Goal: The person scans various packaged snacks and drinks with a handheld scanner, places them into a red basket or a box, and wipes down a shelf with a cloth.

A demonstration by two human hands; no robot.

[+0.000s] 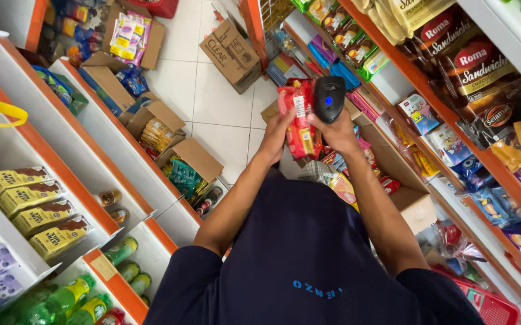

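My left hand (274,137) grips a stack of red snack packets (298,117) and holds it up in front of me. My right hand (340,133) is closed around a black handheld scanner (328,98) with a blue light on it. The scanner sits right against the right side of the packets. Both arms reach out from my dark blue shirt over an open cardboard box (416,204) that holds more packets.
Orange-edged shelves (429,90) of snack packs run along the right. Left shelves carry yellow cartons (28,204) and green bottles (77,295). Several open cardboard boxes (231,53) stand on the white tiled floor. A red basket (489,307) sits at bottom right.
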